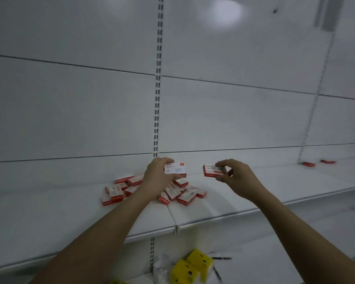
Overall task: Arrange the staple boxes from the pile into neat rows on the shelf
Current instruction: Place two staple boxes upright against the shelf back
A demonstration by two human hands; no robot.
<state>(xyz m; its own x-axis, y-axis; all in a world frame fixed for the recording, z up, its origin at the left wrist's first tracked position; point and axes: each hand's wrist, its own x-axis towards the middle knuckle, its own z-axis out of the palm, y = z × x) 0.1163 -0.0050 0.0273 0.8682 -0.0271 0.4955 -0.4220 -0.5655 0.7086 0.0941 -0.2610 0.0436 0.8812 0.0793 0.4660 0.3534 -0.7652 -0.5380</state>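
A loose pile of several small red-and-white staple boxes (178,192) lies on the white shelf (254,193), spread left and right behind my left wrist. My left hand (157,177) is raised above the pile and grips one staple box (176,168) with its white face towards me. My right hand (237,177) is held to the right of the pile, fingers pinched on another staple box (212,170) with its red edge showing. Both held boxes are off the shelf surface. Two more staple boxes (308,164) lie flat far right by the back panel.
White back panels rise behind the shelf, with a slotted upright (157,99) in the middle. A seam splits the shelf under my left forearm. On the lower shelf sit yellow packs (193,267), a clear plastic bag (161,267) and a pen (221,258).
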